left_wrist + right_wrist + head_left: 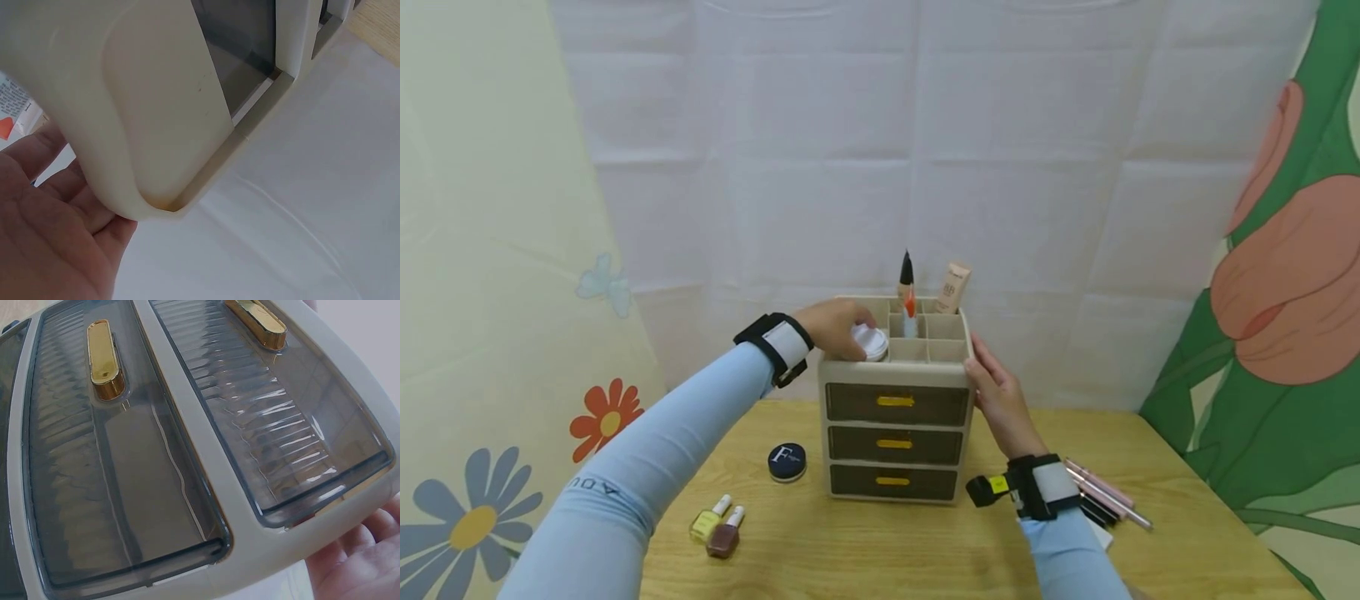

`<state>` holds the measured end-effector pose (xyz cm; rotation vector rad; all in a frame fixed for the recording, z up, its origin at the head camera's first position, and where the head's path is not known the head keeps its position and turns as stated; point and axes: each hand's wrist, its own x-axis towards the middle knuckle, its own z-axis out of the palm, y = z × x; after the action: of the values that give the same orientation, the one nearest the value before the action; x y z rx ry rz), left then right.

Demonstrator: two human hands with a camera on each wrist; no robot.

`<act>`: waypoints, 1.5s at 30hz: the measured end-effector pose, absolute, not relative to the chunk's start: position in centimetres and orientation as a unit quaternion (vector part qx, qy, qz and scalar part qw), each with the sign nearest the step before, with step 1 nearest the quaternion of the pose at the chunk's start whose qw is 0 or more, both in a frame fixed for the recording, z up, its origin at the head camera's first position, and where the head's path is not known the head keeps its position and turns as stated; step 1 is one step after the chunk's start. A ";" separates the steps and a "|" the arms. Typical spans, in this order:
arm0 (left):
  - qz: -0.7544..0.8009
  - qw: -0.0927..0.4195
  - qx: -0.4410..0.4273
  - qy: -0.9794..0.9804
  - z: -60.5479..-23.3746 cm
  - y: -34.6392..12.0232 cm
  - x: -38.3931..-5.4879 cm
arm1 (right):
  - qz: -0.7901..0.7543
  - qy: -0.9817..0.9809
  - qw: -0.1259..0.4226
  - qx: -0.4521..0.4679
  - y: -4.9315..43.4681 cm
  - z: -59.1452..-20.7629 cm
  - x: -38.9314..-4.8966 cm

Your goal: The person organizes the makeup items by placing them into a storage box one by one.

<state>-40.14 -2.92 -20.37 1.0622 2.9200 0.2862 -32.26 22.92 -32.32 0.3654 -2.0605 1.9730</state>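
Observation:
A beige makeup organizer (895, 372) stands upright, with a divided top and smoky drawers with gold handles (104, 356). My left hand (837, 327) reaches over its left wall and pinches a round white compact (872, 342) at the front left compartment. In the left wrist view, the left hand (56, 219) is beside the organizer's side wall (162, 112); the compact is hidden there. My right hand (1000, 397) holds the organizer's right side, thumb at the front upper corner. The right wrist view shows the right hand's fingers (369, 540) along that edge.
A black-tipped tube (907, 271), an orange-and-clear tube (910, 312) and a BB cream tube (953, 285) stand in the top compartments. A dark round compact (787, 462) and two nail polish bottles (723, 540) lie left. Several slim cosmetic tubes (1105, 492) lie right.

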 end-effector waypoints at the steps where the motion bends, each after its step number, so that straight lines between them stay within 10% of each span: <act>1: 0.091 0.012 0.342 0.935 -20.3 -2.9 -40.1 | 0.680 -0.710 0.133 0.127 22.9 -32.3 -32.3; 21: 0.107 0.047 0.344 0.932 -19.9 -3.2 -40.3 | 0.669 -0.721 0.134 0.122 22.9 -32.1 -33.0; 45: 0.138 -0.032 0.374 0.917 -18.1 -9.0 -36.8 | 0.672 -0.717 0.130 0.128 23.4 -32.0 -33.1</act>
<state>-36.85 -9.04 -18.09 1.1996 2.9387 0.4414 -33.10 23.41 -32.04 0.3730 -2.0836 1.9537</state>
